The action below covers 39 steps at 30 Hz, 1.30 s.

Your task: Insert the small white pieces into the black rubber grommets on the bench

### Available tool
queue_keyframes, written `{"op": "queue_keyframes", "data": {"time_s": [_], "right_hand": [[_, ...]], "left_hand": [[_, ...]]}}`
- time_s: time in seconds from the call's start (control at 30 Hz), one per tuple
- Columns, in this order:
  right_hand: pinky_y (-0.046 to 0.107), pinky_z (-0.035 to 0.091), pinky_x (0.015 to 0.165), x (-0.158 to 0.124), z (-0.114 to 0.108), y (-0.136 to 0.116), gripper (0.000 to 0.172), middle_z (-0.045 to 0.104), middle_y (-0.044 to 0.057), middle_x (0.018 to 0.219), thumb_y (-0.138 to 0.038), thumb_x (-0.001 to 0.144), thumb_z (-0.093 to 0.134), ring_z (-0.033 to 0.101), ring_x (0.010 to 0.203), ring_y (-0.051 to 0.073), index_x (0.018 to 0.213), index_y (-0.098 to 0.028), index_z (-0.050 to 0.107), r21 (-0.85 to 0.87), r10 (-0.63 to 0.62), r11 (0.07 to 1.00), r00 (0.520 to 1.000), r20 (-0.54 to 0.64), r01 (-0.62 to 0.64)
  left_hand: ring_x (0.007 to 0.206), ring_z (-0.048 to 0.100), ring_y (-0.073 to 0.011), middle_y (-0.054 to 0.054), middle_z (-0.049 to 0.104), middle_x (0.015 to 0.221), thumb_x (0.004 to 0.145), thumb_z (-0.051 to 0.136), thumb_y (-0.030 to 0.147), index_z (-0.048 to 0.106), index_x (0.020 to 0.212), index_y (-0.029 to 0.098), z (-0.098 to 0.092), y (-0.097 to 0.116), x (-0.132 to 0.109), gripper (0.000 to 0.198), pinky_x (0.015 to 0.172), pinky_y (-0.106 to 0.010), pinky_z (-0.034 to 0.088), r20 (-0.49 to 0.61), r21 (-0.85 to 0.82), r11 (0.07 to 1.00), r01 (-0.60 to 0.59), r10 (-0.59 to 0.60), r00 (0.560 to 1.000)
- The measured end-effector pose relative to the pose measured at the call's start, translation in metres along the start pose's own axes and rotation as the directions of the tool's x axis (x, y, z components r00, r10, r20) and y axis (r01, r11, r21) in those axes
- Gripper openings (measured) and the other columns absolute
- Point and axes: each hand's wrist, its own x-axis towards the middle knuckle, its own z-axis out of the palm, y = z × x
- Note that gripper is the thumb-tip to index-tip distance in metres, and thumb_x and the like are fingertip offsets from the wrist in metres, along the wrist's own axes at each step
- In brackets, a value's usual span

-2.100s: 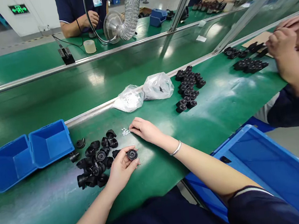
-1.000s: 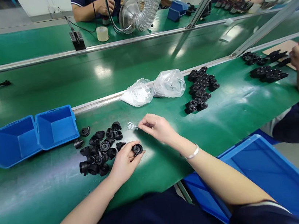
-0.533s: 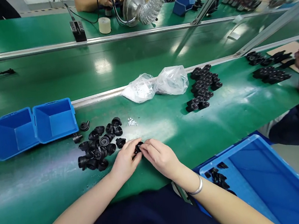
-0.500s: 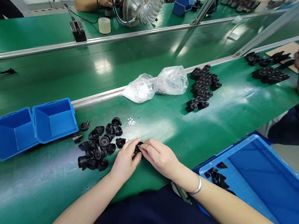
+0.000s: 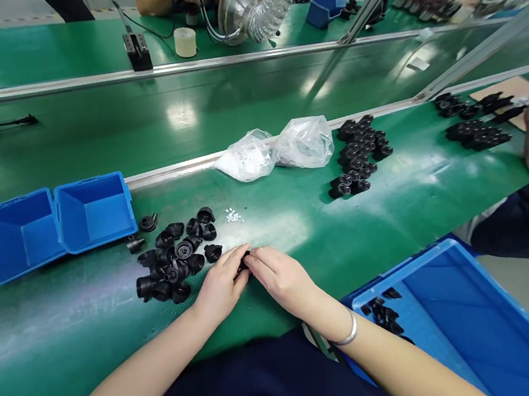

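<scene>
My left hand (image 5: pixel 218 286) and my right hand (image 5: pixel 279 277) meet at the near edge of the green bench, fingers pinched together round one small black plastic part (image 5: pixel 243 265), mostly hidden between them. A silver bangle (image 5: pixel 347 333) rings my right wrist. Just left of my hands lies a loose heap of black plastic parts (image 5: pixel 173 255). A little scatter of tiny white pieces (image 5: pixel 233 215) lies beyond my hands.
Two joined blue bins (image 5: pixel 53 222) stand at the left. Two clear plastic bags (image 5: pixel 278 151) and a neat cluster of black parts (image 5: pixel 359 153) lie further back. A blue crate (image 5: pixel 466 321) with a few black parts sits at my lower right. Other people work at right and beyond the conveyor.
My right hand left the tiny white pieces and came back to my left hand; both now pinch the black part, which showed openly in my left fingers before.
</scene>
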Motion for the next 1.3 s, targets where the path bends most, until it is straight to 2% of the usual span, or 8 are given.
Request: {"op": "queue_keyframes", "data": {"time_s": [0.13,0.27,0.4,0.57,0.73,0.93,1.03,1.3], "right_hand": [[0.031,0.055,0.069,0.013,-0.015,0.021,0.018,0.063,0.008,0.087,-0.016,0.100,0.047,0.061,0.079,0.018,0.101,-0.014,0.064,0.161,0.030,0.987,0.999,-0.023,-0.026],[0.030,0.055,0.075,0.036,-0.014,0.065,0.012,0.063,0.007,0.089,-0.022,0.098,0.054,0.063,0.081,0.018,0.098,-0.017,0.065,0.230,0.223,0.956,0.962,-0.156,-0.184],[0.032,0.055,0.074,0.054,0.008,0.093,0.015,0.062,0.008,0.093,-0.024,0.098,0.053,0.063,0.082,0.019,0.101,-0.017,0.066,0.171,0.238,0.959,0.969,-0.067,-0.224],[0.031,0.052,0.071,0.062,0.021,0.101,0.016,0.061,0.007,0.087,-0.020,0.097,0.052,0.061,0.078,0.019,0.089,-0.016,0.065,0.169,0.254,0.954,0.967,-0.030,-0.246],[0.027,0.048,0.063,0.054,0.004,0.089,0.012,0.059,0.003,0.076,-0.019,0.092,0.061,0.057,0.069,0.016,0.081,-0.017,0.064,0.248,0.313,0.923,0.949,-0.032,-0.296],[0.025,0.049,0.066,0.020,-0.007,0.035,0.006,0.061,0.003,0.083,-0.019,0.094,0.061,0.058,0.074,0.014,0.088,-0.018,0.064,0.537,0.259,0.806,0.964,0.055,-0.247],[0.026,0.051,0.068,0.013,-0.002,0.024,0.006,0.059,0.004,0.086,-0.019,0.095,0.059,0.059,0.076,0.014,0.091,-0.018,0.064,0.541,0.260,0.806,0.965,0.041,-0.240],[0.027,0.055,0.070,0.016,-0.002,0.025,0.009,0.058,0.005,0.088,-0.019,0.096,0.057,0.061,0.078,0.015,0.094,-0.019,0.065,0.481,0.207,0.853,0.977,0.047,-0.204]], "left_hand": [[0.101,0.069,-0.0194,-0.010,0.063,0.123,0.090,0.057,0.020,0.054,0.132,0.023,-0.001,0.003,0.002,0.042,0.094,-0.037,0.057,-0.005,-0.138,0.981,0.139,-0.141,0.990],[0.093,0.072,-0.0185,-0.011,0.060,0.120,0.088,0.060,0.024,0.056,0.130,0.021,0.000,0.002,0.003,0.042,0.092,-0.037,0.058,0.028,-0.332,0.911,0.244,-0.249,0.968],[0.094,0.073,-0.0203,-0.011,0.058,0.118,0.088,0.061,0.024,0.056,0.130,0.022,0.001,-0.002,0.003,0.042,0.094,-0.039,0.057,0.056,-0.412,0.874,0.258,-0.258,0.964],[0.098,0.072,-0.0215,-0.012,0.057,0.121,0.088,0.061,0.025,0.056,0.129,0.022,-0.001,-0.002,0.005,0.042,0.093,-0.038,0.057,0.082,-0.453,0.851,0.267,-0.258,0.963],[0.087,0.071,-0.0199,-0.008,0.067,0.102,0.088,0.063,0.026,0.058,0.128,0.023,-0.003,-0.002,0.006,0.040,0.086,-0.037,0.058,0.027,-0.300,0.928,0.220,-0.222,0.975],[0.065,0.061,-0.0142,-0.001,0.063,0.081,0.089,0.061,0.029,0.057,0.129,0.021,-0.005,0.000,0.008,0.041,0.077,-0.033,0.056,0.058,-0.198,0.948,0.247,-0.240,0.969],[0.060,0.055,-0.0120,0.000,0.060,0.080,0.089,0.061,0.028,0.057,0.128,0.022,-0.005,0.000,0.008,0.040,0.076,-0.033,0.054,0.047,-0.152,0.957,0.247,-0.243,0.969],[0.053,0.049,-0.0097,0.002,0.058,0.078,0.087,0.061,0.024,0.058,0.127,0.022,-0.006,0.005,0.009,0.040,0.066,-0.028,0.052,0.051,-0.170,0.955,0.243,-0.238,0.970]]}}
